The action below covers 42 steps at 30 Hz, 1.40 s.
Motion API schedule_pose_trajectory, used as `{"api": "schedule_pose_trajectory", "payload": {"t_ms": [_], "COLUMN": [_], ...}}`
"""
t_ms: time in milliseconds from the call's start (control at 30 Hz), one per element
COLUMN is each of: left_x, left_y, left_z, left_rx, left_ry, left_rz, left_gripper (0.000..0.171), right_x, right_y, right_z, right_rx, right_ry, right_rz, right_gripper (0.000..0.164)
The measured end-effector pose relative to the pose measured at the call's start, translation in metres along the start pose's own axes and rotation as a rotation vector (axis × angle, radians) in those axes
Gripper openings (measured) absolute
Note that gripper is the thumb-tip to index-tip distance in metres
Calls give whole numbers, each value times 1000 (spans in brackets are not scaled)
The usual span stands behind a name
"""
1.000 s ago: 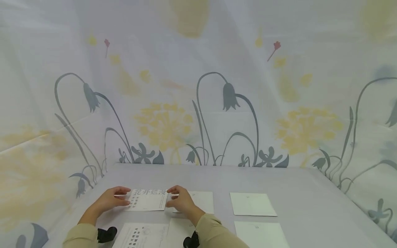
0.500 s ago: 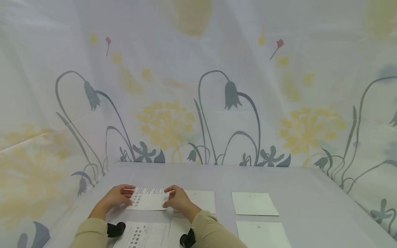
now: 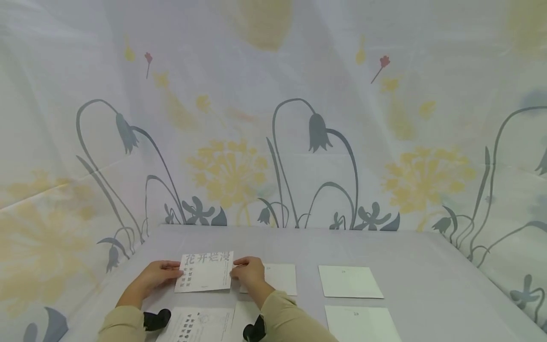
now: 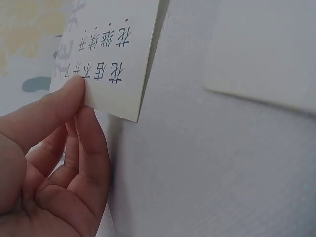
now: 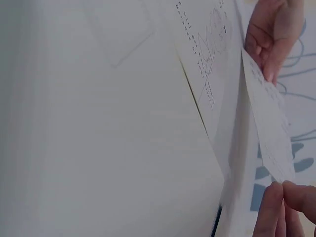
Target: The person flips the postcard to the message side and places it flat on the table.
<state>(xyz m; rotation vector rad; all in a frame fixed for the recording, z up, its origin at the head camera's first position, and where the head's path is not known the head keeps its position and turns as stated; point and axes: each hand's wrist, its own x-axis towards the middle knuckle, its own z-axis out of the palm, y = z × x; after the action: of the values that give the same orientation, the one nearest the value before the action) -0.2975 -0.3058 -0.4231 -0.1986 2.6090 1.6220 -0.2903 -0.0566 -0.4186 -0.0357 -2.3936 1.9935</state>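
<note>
A white card with printed Chinese characters [image 3: 207,273] is held upright at a tilt above the table, between both hands. My left hand [image 3: 160,275] pinches its left edge; in the left wrist view the thumb lies over the printed face [image 4: 106,54] and the fingers are behind. At the opposite edge my right hand [image 3: 251,274] pinches the card, thumb and fingertip meeting at its corner in the right wrist view, where the card [image 5: 269,118] appears nearly edge-on. Nearer me lies another printed card [image 3: 205,327], partly under the wrists.
Right of the held card is a plain white card [image 3: 279,280], partly behind my right hand. Two more pale cards, one far [image 3: 350,282] and one near [image 3: 361,325], lie farther right on the grey table [image 3: 431,285]. A flower-printed cloth [image 3: 299,166] hangs behind.
The printed card has risen off the table and tilted its face toward me. Both hands now pinch its side edges, where earlier they lay around it.
</note>
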Motion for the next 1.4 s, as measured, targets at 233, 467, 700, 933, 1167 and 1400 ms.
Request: {"api": "schedule_pose_trajectory", "payload": {"t_ms": [233,467,700,933,1167,1400], "left_x": [-4,-4,-6,-11,-11,-13], "left_y": [-2,2,1,-6,-8,-10], "left_z": [-9,-13,-16,-19,-17,-17], "left_rx": [-117,-164,-280,-416,-417,-344], "left_ry": [-25,-32,-65,-151,-115,-98], "left_rz": [7,-28,-30,14,-19,-61], "left_gripper": [41,43,50,35,37,40], "right_x": [1,4,6,5,6,1], "right_y": [1,0,-1,-1,6,4], "right_z": [-1,-5,-6,-5,-2,1], "right_rx": [69,153,202,232,214,159], "right_ry": [-42,-125,-128,-131,-138,-127], "right_rz": [15,5,18,9,0,40], "right_gripper": [6,4,11,10,7,25]}}
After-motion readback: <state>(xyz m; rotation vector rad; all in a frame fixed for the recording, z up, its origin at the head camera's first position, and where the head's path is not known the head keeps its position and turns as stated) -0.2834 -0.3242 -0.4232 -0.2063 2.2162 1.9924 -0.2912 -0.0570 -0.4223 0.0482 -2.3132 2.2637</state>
